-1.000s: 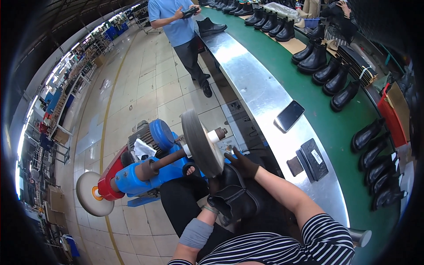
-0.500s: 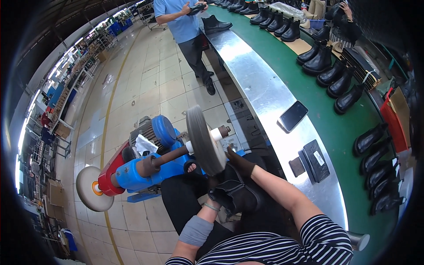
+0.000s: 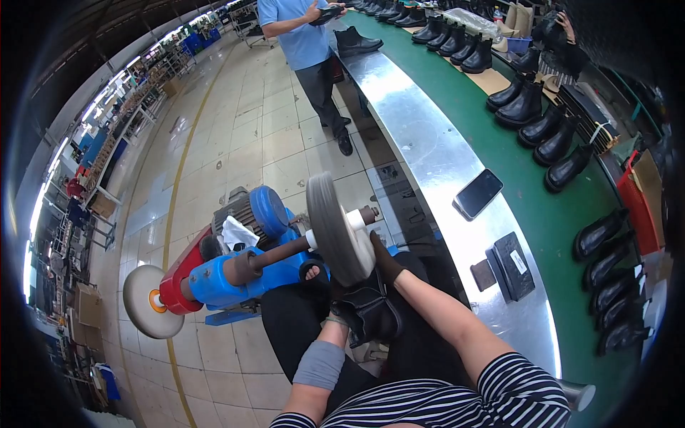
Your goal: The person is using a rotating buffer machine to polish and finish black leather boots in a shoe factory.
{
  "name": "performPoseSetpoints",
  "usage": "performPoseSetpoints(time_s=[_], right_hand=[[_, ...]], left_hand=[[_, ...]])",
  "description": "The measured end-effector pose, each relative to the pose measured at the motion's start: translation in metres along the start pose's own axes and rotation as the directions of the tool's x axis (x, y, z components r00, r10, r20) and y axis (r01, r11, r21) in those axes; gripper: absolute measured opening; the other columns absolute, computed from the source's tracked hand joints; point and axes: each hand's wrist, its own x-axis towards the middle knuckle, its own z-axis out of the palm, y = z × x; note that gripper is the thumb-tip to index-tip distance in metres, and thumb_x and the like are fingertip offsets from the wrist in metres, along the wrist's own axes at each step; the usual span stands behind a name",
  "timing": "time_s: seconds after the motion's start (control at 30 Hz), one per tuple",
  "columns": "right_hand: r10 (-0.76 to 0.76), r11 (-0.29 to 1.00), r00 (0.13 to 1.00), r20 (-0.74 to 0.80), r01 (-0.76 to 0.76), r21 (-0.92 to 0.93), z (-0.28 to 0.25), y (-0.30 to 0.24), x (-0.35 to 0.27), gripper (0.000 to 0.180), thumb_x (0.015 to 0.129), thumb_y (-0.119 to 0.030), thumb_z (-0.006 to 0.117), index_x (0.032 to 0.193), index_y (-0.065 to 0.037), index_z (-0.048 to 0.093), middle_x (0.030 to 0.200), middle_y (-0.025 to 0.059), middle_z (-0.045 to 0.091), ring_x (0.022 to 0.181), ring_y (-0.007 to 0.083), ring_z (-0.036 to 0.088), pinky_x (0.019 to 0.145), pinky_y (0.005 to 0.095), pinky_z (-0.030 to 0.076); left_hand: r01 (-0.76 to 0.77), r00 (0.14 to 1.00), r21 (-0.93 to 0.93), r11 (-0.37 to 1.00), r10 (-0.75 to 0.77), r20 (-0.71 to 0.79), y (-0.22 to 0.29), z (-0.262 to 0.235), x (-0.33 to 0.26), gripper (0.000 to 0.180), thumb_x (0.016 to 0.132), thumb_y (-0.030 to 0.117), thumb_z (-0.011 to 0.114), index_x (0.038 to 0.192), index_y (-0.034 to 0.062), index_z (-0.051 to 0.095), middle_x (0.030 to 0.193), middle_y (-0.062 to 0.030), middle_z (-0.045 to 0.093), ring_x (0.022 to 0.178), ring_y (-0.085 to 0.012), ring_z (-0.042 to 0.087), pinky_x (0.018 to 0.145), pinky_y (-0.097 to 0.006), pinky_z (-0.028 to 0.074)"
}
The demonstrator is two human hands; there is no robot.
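Observation:
A black ankle boot (image 3: 377, 315) is held over my lap, its shaft toward me. Its front end goes out of sight beneath a grey-brown buffing wheel (image 3: 334, 232) on a shaft. My right hand (image 3: 386, 262), in a dark brown glove, grips the boot from the right, close to the wheel's pale side face; its fingertips are partly covered. At the boot's left side is my left hand (image 3: 338, 291), also dark-gloved and mostly hidden by the wheel and the boot. A grey sleeve band (image 3: 319, 364) wraps my left forearm.
The blue and red machine (image 3: 221, 279) carries a second, pale wheel (image 3: 148, 301) at left. On the metal-edged bench at right lie a phone (image 3: 479, 193) and a black wallet-like case (image 3: 511, 265). Several black boots (image 3: 519, 104) stand farther over. A person in blue (image 3: 295, 39) stands ahead.
The boot and both hands have shifted slightly left and closer in under the wheel. The whole view has turned a little. The person ahead still holds a dark shoe.

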Motion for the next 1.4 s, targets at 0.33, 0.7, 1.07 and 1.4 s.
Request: performPoseSetpoints(time_s=[0.33, 0.7, 1.07, 1.4], right_hand=[[0.160, 0.896, 0.979, 0.124, -0.092, -0.434, -0.048, 0.032, -0.034, 0.069, 0.094, -0.057, 0.035, 0.139, -0.006, 0.036, 0.130, 0.0091, 0.051, 0.113, 0.0165, 0.051, 0.098, 0.0303, 0.040], [-0.131, 0.624, 0.935, 0.331, 0.337, -0.705, 0.025, -0.014, -0.259, 0.118, 0.064, -0.026, 0.083, 0.148, -0.005, 0.003, 0.150, 0.0174, 0.017, 0.139, 0.0276, 0.020, 0.112, 0.0374, 0.020], [-0.013, 0.972, 0.982, -0.187, 0.056, 0.230, -0.023, 0.029, -0.192, 0.027, 0.083, -0.026, 0.057, 0.100, -0.006, 0.061, 0.101, 0.0102, 0.064, 0.096, 0.0216, 0.060, 0.091, 0.0396, 0.046], [0.152, 0.922, 0.987, -0.050, -0.123, 0.367, -0.057, 0.037, -0.168, 0.028, 0.075, -0.012, 0.062, 0.103, -0.006, 0.061, 0.103, 0.0116, 0.064, 0.098, 0.0256, 0.060, 0.094, 0.0402, 0.044]], left_hand=[[0.148, 0.984, 0.163, 0.975, -0.129, -0.122, -0.008, 0.030, -0.038, 0.036, 0.093, 0.031, 0.051, 0.118, 0.0055, 0.056, 0.111, -0.0092, 0.061, 0.100, -0.0211, 0.060, 0.088, -0.036, 0.050], [0.549, 0.812, -0.025, 0.835, -0.540, -0.222, -0.007, 0.095, -0.042, 0.054, 0.080, 0.045, 0.068, 0.114, 0.0038, 0.058, 0.109, -0.0105, 0.061, 0.095, -0.0217, 0.063, 0.084, -0.038, 0.052], [0.059, 0.963, 0.084, 0.995, -0.079, 0.258, -0.024, 0.002, 0.002, 0.044, 0.096, 0.035, 0.035, 0.125, 0.0042, 0.050, 0.133, -0.0119, 0.050, 0.124, -0.0251, 0.045, 0.108, -0.037, 0.030], [0.002, 0.995, -0.488, 0.873, -0.049, -0.084, 0.002, 0.038, 0.012, 0.055, 0.093, 0.050, 0.036, 0.121, 0.0061, 0.054, 0.126, -0.0121, 0.054, 0.116, -0.0281, 0.051, 0.104, -0.043, 0.036]])
